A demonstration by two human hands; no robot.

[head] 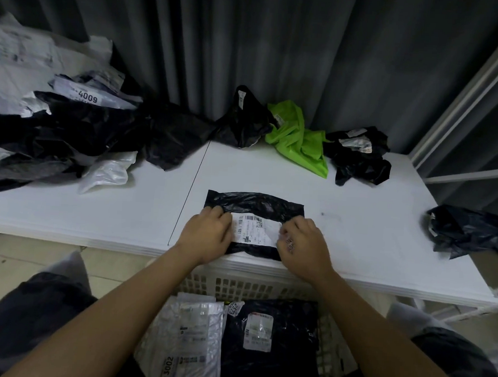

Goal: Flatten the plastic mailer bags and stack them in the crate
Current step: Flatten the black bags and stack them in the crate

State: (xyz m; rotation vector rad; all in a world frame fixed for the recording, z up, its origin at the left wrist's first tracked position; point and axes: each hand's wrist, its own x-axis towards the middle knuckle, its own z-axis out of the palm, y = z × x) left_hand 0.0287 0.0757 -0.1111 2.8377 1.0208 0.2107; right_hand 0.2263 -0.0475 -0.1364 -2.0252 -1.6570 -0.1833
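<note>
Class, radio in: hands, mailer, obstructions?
Left hand and right hand gripping black mailer on table. Crate below, partly stacked. Nothing obstructing.

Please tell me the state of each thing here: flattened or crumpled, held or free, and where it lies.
Black mailer bag: flattened on the table, both hands on it.
Left hand: fingers curled on the bag's left edge.
Right hand: fingers curled on its right edge.
Green bag: crumpled, free.
Crate: holds flat bags.
Left pile: crumpled.
</note>
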